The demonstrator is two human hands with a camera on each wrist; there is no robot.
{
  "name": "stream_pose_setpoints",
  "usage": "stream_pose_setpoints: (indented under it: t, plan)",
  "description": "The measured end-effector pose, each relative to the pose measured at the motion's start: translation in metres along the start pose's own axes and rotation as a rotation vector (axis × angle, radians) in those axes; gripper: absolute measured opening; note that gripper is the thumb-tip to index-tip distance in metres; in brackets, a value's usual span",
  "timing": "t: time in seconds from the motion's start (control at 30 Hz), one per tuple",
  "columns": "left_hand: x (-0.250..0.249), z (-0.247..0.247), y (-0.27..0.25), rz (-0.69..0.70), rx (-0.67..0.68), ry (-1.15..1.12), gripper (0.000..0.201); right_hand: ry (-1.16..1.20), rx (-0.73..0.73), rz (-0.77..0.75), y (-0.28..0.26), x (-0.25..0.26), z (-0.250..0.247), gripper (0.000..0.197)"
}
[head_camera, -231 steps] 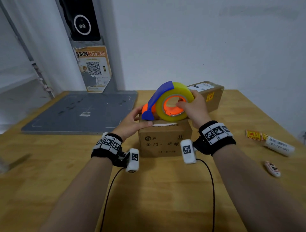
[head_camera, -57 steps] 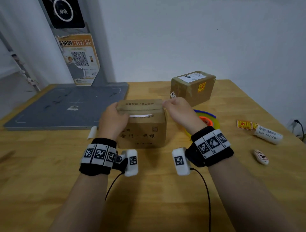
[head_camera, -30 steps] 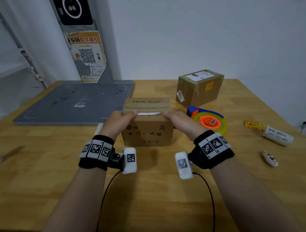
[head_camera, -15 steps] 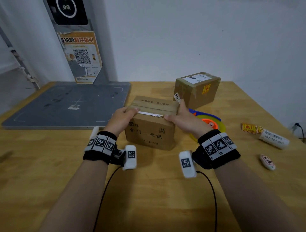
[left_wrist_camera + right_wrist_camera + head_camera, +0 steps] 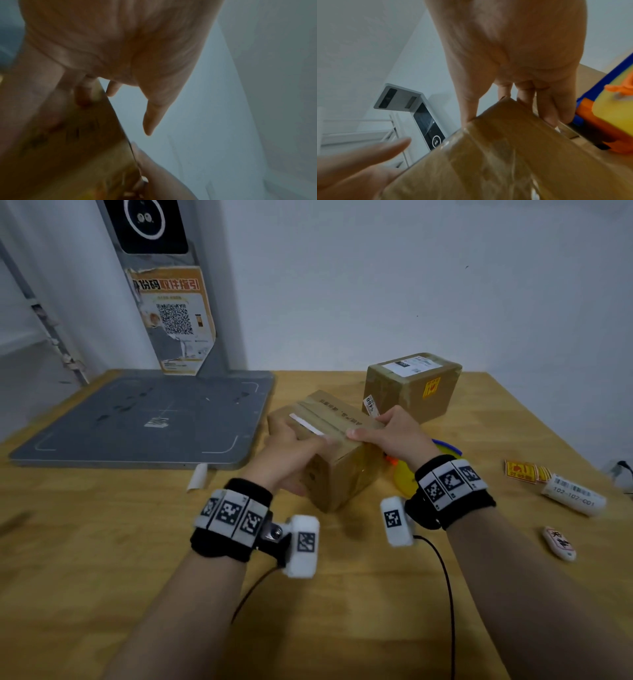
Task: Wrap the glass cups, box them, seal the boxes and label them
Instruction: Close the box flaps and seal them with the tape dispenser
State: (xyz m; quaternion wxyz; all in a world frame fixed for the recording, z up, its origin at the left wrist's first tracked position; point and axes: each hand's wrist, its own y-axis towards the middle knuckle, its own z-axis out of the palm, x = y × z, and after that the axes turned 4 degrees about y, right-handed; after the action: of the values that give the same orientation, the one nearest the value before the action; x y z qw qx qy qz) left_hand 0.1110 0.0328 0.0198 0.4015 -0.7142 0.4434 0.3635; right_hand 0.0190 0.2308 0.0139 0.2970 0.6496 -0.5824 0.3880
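Note:
A small cardboard box (image 5: 342,477) with a tape strip along its top stands at the table's middle, one corner turned toward me. My left hand (image 5: 291,440) grips its left side, thumb along the top edge. My right hand (image 5: 380,426) holds its far right end, with the thumb on top and the fingers (image 5: 547,108) down the side. The left wrist view shows my fingers (image 5: 84,94) pressed on the box (image 5: 77,135). Clear tape shines on the box (image 5: 488,155) in the right wrist view. The yellow, blue and orange tape dispenser (image 5: 400,477) lies behind my right wrist.
A second box (image 5: 411,392), taped and labelled, stands at the back right. A grey flat platform (image 5: 147,419) with a post fills the back left. A white label roll (image 5: 572,494), yellow stickers (image 5: 520,472) and a small sticker roll (image 5: 558,542) lie at the right. A paper slip (image 5: 197,475) lies beside the platform.
The tape dispenser was set down right of the box. Both hands have since turned the box clockwise, so its printed front now faces left and a corner points at me.

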Motion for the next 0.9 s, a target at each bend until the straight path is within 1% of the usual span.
stream_pose_setpoints:
  t: [0.03, 0.1, 0.17, 0.23, 0.3, 0.37, 0.4, 0.47, 0.5, 0.53, 0.57, 0.6, 0.63, 0.67, 0.7, 0.73, 0.83, 0.9]
  plan:
    - [0.0, 0.01, -0.007, 0.026, 0.023, 0.051, 0.092, -0.021, -0.005, -0.01, -0.002, 0.002, -0.001, 0.077]
    - [0.001, 0.024, -0.009, 0.103, -0.027, 0.125, 0.094, -0.012, -0.014, -0.019, -0.012, 0.002, -0.004, 0.06]
    - [0.003, 0.027, -0.006, 0.168, -0.102, 0.163, 0.095, 0.023, -0.021, -0.023, -0.022, 0.0, -0.005, 0.052]
    - [0.002, 0.024, -0.003, 0.194, -0.1, 0.16, 0.093, 0.035, -0.026, -0.025, -0.029, -0.001, -0.005, 0.047]
    - [-0.002, 0.024, -0.004, 0.203, -0.05, 0.169, 0.076, 0.044, -0.014, -0.02, -0.031, -0.001, -0.006, 0.045]
    - [-0.009, 0.024, -0.006, 0.246, 0.002, 0.257, 0.057, 0.067, 0.0, -0.017, -0.031, 0.0, -0.007, 0.045]
    - [-0.012, 0.024, -0.005, 0.278, 0.019, 0.305, 0.051, 0.075, 0.008, -0.014, -0.03, -0.001, -0.007, 0.045]
    - [-0.018, 0.021, -0.005, 0.303, 0.042, 0.36, 0.046, 0.048, 0.033, -0.009, -0.028, 0.0, -0.006, 0.044]
    - [-0.02, 0.02, -0.003, 0.305, 0.054, 0.38, 0.047, 0.017, 0.028, -0.03, -0.027, 0.001, -0.005, 0.041]
    - [-0.021, 0.018, -0.001, 0.294, 0.066, 0.392, 0.05, -0.033, 0.002, -0.09, -0.025, 0.002, -0.003, 0.036]
    - [-0.021, 0.016, 0.003, 0.276, 0.078, 0.399, 0.055, -0.104, -0.023, -0.199, -0.022, 0.004, -0.002, 0.036]
    - [-0.021, 0.015, 0.005, 0.262, 0.084, 0.409, 0.062, -0.195, 0.002, -0.313, -0.018, 0.006, -0.001, 0.042]
    - [-0.021, 0.014, 0.006, 0.255, 0.087, 0.421, 0.067, -0.285, 0.072, -0.398, -0.016, 0.01, 0.001, 0.045]
    - [-0.021, 0.014, 0.007, 0.248, 0.088, 0.424, 0.069, -0.355, 0.159, -0.41, -0.014, 0.013, 0.003, 0.044]
    - [-0.022, 0.015, 0.008, 0.241, 0.089, 0.418, 0.066, -0.408, 0.232, -0.364, -0.012, 0.017, 0.005, 0.043]
    - [-0.023, 0.015, 0.009, 0.235, 0.091, 0.405, 0.061, -0.449, 0.267, -0.309, -0.007, 0.018, 0.006, 0.044]
    - [-0.025, 0.017, 0.013, 0.223, 0.064, 0.369, 0.051, -0.571, 0.289, -0.225, 0.011, 0.024, 0.005, 0.052]
    - [-0.024, 0.017, 0.015, 0.216, 0.045, 0.359, 0.047, -0.643, 0.303, -0.189, 0.024, 0.028, 0.002, 0.054]
